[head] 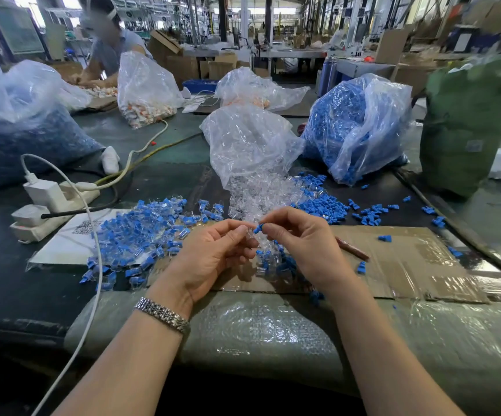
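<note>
My left hand (pixel 213 256) pinches a small clear plastic shell (pixel 248 233) between thumb and fingers. My right hand (pixel 300 244) pinches a small blue plug (pixel 258 228) at the shell's end; the two parts meet between my fingertips. Both hands hover over a flat cardboard sheet (pixel 399 259). Left of my hands lies a heap of joined blue-and-clear pieces (pixel 141 235). Behind my hands clear shells (pixel 261 193) spill from an open transparent bag (pixel 249 142). Loose blue plugs (pixel 324 202) lie to the right of them.
A big bag of blue plugs (pixel 354 124) stands at back right, beside a green sack (pixel 468 124). A white power strip with chargers (pixel 48 205) and a cable (pixel 93 265) lie at left. Another person (pixel 108 46) works across the table among more bags.
</note>
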Available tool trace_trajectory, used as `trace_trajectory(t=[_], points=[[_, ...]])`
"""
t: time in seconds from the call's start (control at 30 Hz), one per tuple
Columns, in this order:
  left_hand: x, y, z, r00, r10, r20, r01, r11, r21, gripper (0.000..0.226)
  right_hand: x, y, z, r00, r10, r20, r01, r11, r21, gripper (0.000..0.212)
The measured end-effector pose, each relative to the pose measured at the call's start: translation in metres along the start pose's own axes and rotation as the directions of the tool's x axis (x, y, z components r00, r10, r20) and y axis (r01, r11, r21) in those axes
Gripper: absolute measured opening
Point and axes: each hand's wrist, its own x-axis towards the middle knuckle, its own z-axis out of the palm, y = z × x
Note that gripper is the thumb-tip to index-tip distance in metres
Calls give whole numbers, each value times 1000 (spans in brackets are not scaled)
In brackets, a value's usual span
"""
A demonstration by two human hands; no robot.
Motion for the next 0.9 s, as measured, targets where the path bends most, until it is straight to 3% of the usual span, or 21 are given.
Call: trace_trajectory(t=[0.27,0.47,0.67,0.8,0.87,0.9], points=[[-4,3,10,999,-2,48,2,1000,14,35,-1,3,3,999,-43,-25,39,988,-149,13],[-6,2,13,997,70,15,-71,985,157,37,-1,7,3,998,-66,10,66,970,-233,13],[-5,0,11,996,85,5,-85,982,167,34,-3,2,3,998,-63,-1,61,971,-230,8],[-4,-1,10,997,82,-1,-81,986,146,31,-6,-9,1,999,-30,-43,21,983,-180,20],[-3,-1,9,997,77,-21,-73,988,134,29,-3,-13,-4,984,-38,-172,-29,926,-376,27],[-3,-1,8,997,75,-29,-71,989,130,28,0,-14,-10,975,-18,-223,-111,826,-552,33]])
